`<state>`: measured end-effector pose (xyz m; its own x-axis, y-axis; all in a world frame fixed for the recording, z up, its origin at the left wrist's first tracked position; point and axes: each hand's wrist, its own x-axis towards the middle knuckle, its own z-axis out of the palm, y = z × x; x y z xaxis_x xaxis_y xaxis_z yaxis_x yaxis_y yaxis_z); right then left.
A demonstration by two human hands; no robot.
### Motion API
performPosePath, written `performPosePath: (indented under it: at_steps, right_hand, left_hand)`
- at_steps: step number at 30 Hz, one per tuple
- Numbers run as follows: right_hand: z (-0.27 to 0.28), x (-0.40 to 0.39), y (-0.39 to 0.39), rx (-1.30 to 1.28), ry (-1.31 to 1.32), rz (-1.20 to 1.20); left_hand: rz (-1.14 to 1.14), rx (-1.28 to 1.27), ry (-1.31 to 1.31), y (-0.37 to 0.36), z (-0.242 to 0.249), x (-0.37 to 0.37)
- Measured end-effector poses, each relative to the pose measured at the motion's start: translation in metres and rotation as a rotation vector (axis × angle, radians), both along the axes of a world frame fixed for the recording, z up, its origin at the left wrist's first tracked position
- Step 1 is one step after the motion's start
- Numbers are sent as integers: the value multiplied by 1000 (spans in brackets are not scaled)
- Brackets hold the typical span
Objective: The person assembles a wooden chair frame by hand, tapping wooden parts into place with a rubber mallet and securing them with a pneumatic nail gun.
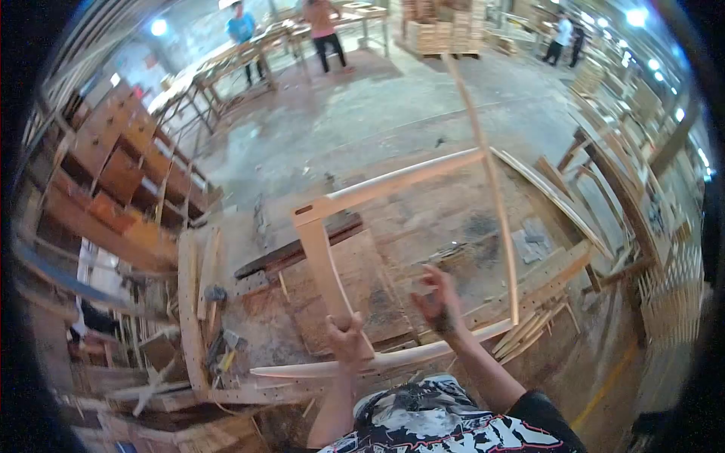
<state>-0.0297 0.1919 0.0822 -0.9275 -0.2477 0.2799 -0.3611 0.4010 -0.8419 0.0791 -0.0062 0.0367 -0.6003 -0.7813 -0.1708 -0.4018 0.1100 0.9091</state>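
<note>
A pale wooden frame (321, 253), which looks like part of a chair, lies across the worktable in front of me. My left hand (347, 336) is wrapped round its curved crosspiece, close to the near rail (430, 352). A slot shows in the frame's far left corner. My right hand (438, 302) hovers above the near rail, fingers apart and partly bent, holding nothing I can see. To its right, a long wooden bar (495, 200) of the frame stretches away from me over the table.
The worktable has raised wooden edges (190, 317). On it lie a dark board (298, 245) and grey scraps (532, 241). Wooden strips (535, 332) lean at the near right. Drawer shelving (121, 177) stands left; wooden frames (615, 177) stand right. Several people are farther off.
</note>
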Motion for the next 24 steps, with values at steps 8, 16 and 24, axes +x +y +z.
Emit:
performPosePath:
  at_steps: [8, 16, 24]
  right_hand:
    - [46, -3, 75, -460, -279, 69]
    - [58, 60, 181, -395, -240, -289]
    - [111, 143, 244, -284, -360, -559]
  left_hand:
    - [-1098, -598, 62, 96, 107, -1]
    - [-1331, -1198, 79, -26, 153, -16]
    - [-1514, -298, 87, 6, 167, -34]
